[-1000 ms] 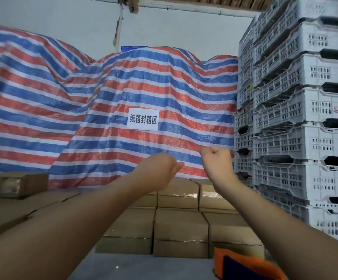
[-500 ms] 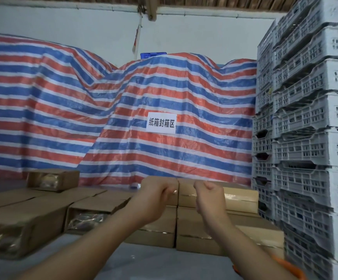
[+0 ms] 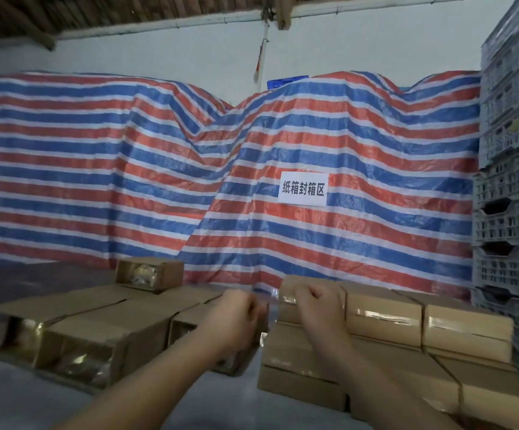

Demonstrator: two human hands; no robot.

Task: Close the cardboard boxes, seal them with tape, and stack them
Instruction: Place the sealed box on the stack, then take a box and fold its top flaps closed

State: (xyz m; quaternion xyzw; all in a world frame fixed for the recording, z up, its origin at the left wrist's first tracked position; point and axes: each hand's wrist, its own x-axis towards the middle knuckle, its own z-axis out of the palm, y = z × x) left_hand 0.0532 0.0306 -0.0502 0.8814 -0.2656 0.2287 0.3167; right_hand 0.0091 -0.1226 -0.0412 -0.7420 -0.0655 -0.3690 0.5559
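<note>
Cardboard boxes, brown, small and rectangular, occupy the lower part of the head view. Sealed boxes (image 3: 385,324) with glossy tape across their tops are stacked in two layers at the right. Boxes with shiny film-like ends (image 3: 75,346) lie in a row at the left, one more (image 3: 149,273) resting on top behind them. Judged from their size, they should be light and fairly stiff, best taken by opposite side walls; taped faces may be slippery. Left hand (image 3: 236,318) and right hand (image 3: 317,308), both with fingers curled into loose fists, hang close together above the boxes. A faint clear strip (image 3: 270,294) seems stretched between them, probably tape; whether each hand pinches it cannot be told. Striped tarpaulin (image 3: 345,150) and grey plastic crates (image 3: 512,181) stand behind.
</note>
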